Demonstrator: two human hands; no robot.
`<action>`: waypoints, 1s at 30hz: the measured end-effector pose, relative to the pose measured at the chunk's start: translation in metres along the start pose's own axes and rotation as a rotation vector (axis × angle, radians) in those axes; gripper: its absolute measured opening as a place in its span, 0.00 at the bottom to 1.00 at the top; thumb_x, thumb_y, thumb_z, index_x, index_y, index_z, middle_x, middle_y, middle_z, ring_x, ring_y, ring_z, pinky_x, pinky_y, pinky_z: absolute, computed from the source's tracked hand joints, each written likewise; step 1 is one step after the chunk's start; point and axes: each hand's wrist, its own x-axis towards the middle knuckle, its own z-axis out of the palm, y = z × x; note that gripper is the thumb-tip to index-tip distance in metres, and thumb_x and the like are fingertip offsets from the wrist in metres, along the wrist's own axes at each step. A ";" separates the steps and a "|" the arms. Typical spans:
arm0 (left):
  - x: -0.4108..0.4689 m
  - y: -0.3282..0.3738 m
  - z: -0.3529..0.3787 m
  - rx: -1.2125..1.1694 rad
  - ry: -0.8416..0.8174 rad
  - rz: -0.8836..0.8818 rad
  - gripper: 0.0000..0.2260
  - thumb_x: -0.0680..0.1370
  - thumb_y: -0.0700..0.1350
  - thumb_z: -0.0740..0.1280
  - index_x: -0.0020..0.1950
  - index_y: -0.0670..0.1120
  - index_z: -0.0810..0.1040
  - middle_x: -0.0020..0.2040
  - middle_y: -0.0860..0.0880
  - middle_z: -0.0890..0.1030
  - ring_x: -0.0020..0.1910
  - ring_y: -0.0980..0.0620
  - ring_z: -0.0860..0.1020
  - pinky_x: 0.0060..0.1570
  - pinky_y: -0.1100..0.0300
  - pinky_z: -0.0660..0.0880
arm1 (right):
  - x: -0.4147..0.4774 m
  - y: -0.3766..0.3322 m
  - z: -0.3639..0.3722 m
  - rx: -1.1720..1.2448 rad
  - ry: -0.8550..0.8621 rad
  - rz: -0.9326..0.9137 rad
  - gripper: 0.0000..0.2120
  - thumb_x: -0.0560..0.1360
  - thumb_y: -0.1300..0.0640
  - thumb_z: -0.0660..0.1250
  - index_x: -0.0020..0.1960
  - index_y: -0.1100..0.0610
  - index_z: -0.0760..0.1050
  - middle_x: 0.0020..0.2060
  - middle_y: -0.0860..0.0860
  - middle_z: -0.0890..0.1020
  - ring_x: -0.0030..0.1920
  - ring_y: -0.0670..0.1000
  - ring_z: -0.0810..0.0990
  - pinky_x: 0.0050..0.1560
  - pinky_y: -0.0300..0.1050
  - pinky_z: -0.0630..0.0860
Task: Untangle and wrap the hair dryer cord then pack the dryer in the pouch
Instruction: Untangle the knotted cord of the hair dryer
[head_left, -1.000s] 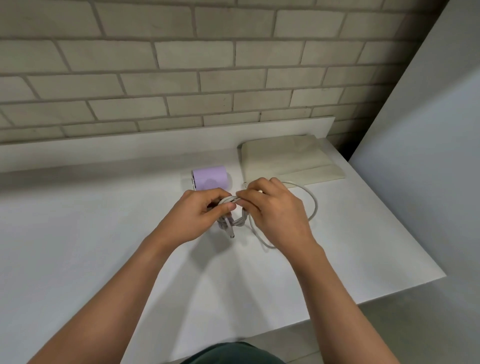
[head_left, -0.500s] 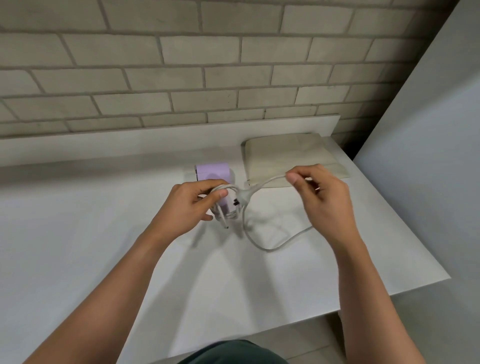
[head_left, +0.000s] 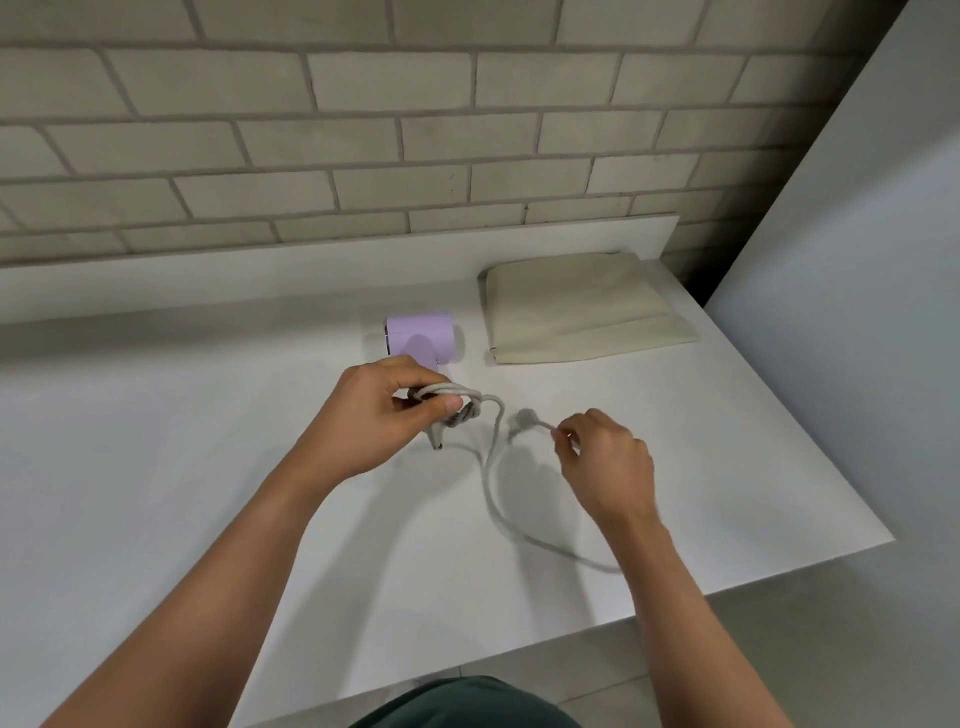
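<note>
We see the beige pouch (head_left: 582, 312) lying flat on the far right of the white surface (head_left: 208, 493), close to the brick wall (head_left: 363, 130). We cannot tell which side its mouth is on, and nothing shows inside it. The lilac hair dryer (head_left: 421, 338) lies outside it, just beside its left edge and apart from it. The short barrel lies on its side with its long axis running left to right, the rounded end toward the pouch. Its near part is hidden behind the left hand (head_left: 374, 421), so we cannot tell where the handle points. That hand is curled, with thumb and fingers gripping a small coil of the grey cord (head_left: 491, 483) just near of the dryer. From the coil the cord drops to the surface and sweeps nearward and to the right in a loose loop that passes under the right forearm. The right hand (head_left: 608, 467), to the right of the coil and apart from it, pinches the cord between thumb and fingertips just behind the plug (head_left: 527, 418). The plug is blurred and points left toward the coil.
</note>
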 end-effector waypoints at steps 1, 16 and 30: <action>-0.002 0.001 0.001 0.016 -0.021 0.038 0.05 0.77 0.48 0.76 0.48 0.59 0.88 0.46 0.55 0.83 0.50 0.54 0.82 0.56 0.57 0.80 | -0.002 0.001 0.006 -0.003 -0.050 0.016 0.09 0.81 0.52 0.68 0.47 0.55 0.82 0.42 0.49 0.81 0.36 0.63 0.80 0.34 0.46 0.69; -0.012 -0.011 0.003 0.419 -0.098 0.418 0.09 0.77 0.50 0.74 0.55 0.50 0.87 0.49 0.53 0.77 0.50 0.55 0.76 0.51 0.65 0.73 | 0.015 -0.028 -0.017 0.600 -0.258 0.069 0.10 0.83 0.53 0.65 0.59 0.49 0.84 0.53 0.42 0.86 0.49 0.41 0.82 0.53 0.34 0.76; -0.007 -0.018 0.008 0.395 -0.076 0.647 0.09 0.75 0.51 0.78 0.51 0.47 0.88 0.60 0.50 0.80 0.64 0.50 0.76 0.60 0.54 0.75 | 0.029 -0.068 -0.039 1.078 -0.538 0.008 0.07 0.81 0.57 0.70 0.58 0.51 0.85 0.45 0.52 0.88 0.50 0.50 0.86 0.54 0.42 0.79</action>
